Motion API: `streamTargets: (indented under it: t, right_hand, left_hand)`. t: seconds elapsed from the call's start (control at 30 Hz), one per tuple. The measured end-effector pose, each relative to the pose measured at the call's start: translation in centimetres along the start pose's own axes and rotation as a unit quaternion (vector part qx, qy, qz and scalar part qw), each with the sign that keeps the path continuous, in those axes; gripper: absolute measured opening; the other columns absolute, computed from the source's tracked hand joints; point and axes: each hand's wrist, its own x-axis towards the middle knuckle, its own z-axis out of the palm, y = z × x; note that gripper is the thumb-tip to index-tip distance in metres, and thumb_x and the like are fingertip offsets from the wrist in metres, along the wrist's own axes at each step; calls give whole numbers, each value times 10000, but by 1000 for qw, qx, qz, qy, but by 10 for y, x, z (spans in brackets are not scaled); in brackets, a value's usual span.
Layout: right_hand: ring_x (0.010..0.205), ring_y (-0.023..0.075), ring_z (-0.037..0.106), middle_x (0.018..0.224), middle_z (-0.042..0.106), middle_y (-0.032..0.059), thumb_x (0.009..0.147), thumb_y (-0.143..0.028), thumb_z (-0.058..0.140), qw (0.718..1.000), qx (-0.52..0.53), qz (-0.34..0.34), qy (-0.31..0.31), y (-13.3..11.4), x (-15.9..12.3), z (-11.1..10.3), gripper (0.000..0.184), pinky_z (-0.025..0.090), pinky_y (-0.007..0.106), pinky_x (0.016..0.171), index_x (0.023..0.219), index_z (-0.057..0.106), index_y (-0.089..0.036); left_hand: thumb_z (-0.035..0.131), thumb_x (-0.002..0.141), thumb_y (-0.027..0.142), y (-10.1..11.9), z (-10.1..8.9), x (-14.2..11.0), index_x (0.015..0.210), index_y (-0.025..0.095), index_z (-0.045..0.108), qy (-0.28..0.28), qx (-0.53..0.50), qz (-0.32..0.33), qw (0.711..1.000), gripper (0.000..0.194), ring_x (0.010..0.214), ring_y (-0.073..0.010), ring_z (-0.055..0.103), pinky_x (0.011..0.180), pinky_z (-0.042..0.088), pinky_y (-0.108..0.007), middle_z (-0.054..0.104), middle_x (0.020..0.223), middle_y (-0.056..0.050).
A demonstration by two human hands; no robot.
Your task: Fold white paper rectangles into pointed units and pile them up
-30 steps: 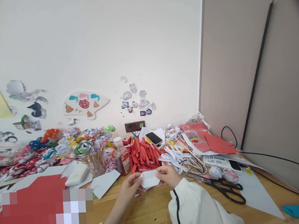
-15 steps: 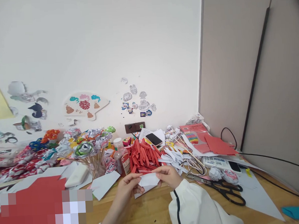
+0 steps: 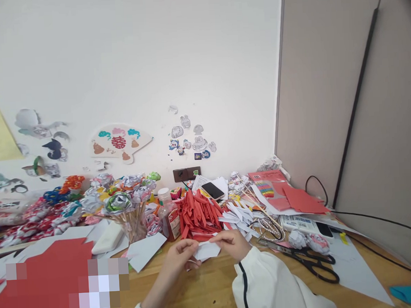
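Note:
A small piece of white paper (image 3: 208, 251), which looks folded, is stretched between my two hands just above the wooden table. My left hand (image 3: 182, 256) pinches its left end between thumb and fingers. At the upper right corner, my right hand (image 3: 233, 244) grips it with thumb and forefinger. Right behind the paper lies a heap of folded red paper strips (image 3: 198, 214). A pile of folded white paper strips (image 3: 241, 216) sits beyond my right hand. To the left of the red heap stands a bottle (image 3: 169, 215) with a white cap.
Black-handled scissors (image 3: 312, 261) lie right of my right sleeve. Paper flowers on sticks (image 3: 118, 202) stand in a container at the left. Red paper sheets (image 3: 59, 262), a phone (image 3: 212, 190) and bead strings (image 3: 269, 228) also cover the table (image 3: 199, 297).
My fingers have shifted on the white paper, and its lower flap now shows less. My left fingers curl under it. The whole view has moved slightly.

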Motion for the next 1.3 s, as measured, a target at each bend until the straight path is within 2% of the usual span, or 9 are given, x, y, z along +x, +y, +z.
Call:
streamTargets:
  t: [0.17, 0.33, 0.6, 0.87, 0.97, 1.1, 1.2, 1.3]
  right_hand:
    - [555, 127, 562, 670, 624, 29, 734, -380, 456, 995, 24, 82, -54, 11, -2, 2, 375, 444, 241, 521, 1039, 527, -173]
    - [608, 139, 549, 696, 629, 44, 677, -348, 527, 993, -51, 90, -49, 20, -1, 10, 253, 420, 230, 552, 800, 641, -160]
    - [573, 127, 532, 643, 619, 32, 670, -333, 528, 993, -23, 102, -60, 19, 2, 8, 244, 395, 216, 532, 755, 652, -141]
    - [484, 88, 462, 549, 572, -1, 662, -308, 532, 992, -44, 109, -49, 18, 3, 8, 208, 343, 188, 460, 710, 653, -145]
    - [507, 92, 469, 567, 571, 0, 662, -302, 534, 993, -39, 99, -58, 16, 3, 6, 196, 354, 195, 485, 713, 648, -151]
    - [562, 99, 489, 618, 564, 0, 669, -300, 526, 991, 26, 104, -86, 17, 3, 2, 201, 380, 206, 537, 775, 613, -153]
    - [547, 87, 469, 601, 520, -20, 693, -291, 496, 985, 75, 105, -112, 20, 4, -2, 221, 370, 200, 533, 859, 551, -155]
    - [480, 66, 405, 528, 439, -58, 712, -230, 459, 986, 67, 92, -119, 21, 2, -3, 207, 328, 178, 493, 906, 492, -167]
  left_hand:
    - [669, 491, 388, 3, 5, -3, 675, 130, 551, 4, 63, 42, 997, 338, 440, -130, 565, 448, 433, -224, 592, 504, 11]
    - [646, 505, 403, -1, 10, -4, 671, 122, 566, -20, 108, 66, 992, 336, 451, -134, 560, 460, 426, -226, 607, 489, 0]
    - [627, 512, 426, 0, 11, -5, 612, 132, 538, -9, 123, 46, 991, 323, 392, -125, 548, 425, 400, -213, 587, 425, 19]
    - [617, 525, 441, -5, 10, -2, 573, 147, 498, -15, 108, 46, 993, 321, 405, -133, 563, 427, 412, -219, 570, 431, 32]
    - [613, 532, 447, -5, 9, -1, 558, 153, 485, -22, 101, 57, 993, 321, 419, -130, 563, 437, 419, -222, 578, 454, 30]
    - [615, 525, 454, -3, 8, -1, 548, 153, 476, -23, 99, 62, 993, 332, 409, -122, 555, 423, 406, -211, 567, 451, 34]
    - [620, 518, 448, -2, 6, -1, 549, 154, 470, -19, 94, 56, 994, 332, 403, -117, 551, 411, 389, -200, 554, 452, 41]
    - [606, 535, 439, -3, 4, -2, 563, 154, 475, -33, 110, 33, 993, 315, 420, -131, 552, 421, 389, -215, 557, 470, 29]
